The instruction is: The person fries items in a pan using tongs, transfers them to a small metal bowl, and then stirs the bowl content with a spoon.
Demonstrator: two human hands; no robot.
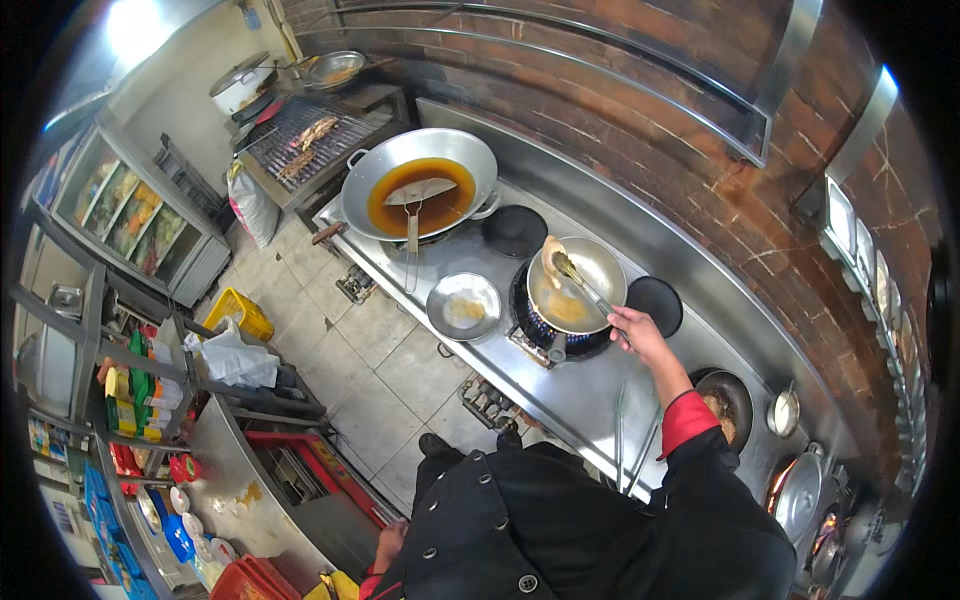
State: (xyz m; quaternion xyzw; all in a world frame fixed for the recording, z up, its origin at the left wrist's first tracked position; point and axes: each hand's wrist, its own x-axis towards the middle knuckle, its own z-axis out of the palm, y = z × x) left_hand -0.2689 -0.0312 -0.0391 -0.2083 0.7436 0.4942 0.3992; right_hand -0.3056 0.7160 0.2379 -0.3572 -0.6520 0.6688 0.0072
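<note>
My right hand [634,328] grips a pair of metal tongs [589,291]. A pale, flat piece of food [553,259], apparently meat, is at the tips of the tongs, over the far-left rim of a frying pan [604,262]. Oily yellowish residue lies in the pan, which sits on a burner [577,343] with blue flames showing. Down at the lower left, my left hand [390,541] hangs by a red-framed cabinet [319,457]; its fingers are partly hidden. Left of the burner is a shallow metal bowl [442,326] with some yellowish food in it.
A large wok [476,161] of brown liquid holds a long-handled skimmer [412,247]. Meat lies on a grill [349,139] beyond. Black burner covers [514,231] flank the pan. Right, there are a dark pan [742,397], a lidded pot [799,499] near flames, and long tongs [641,454].
</note>
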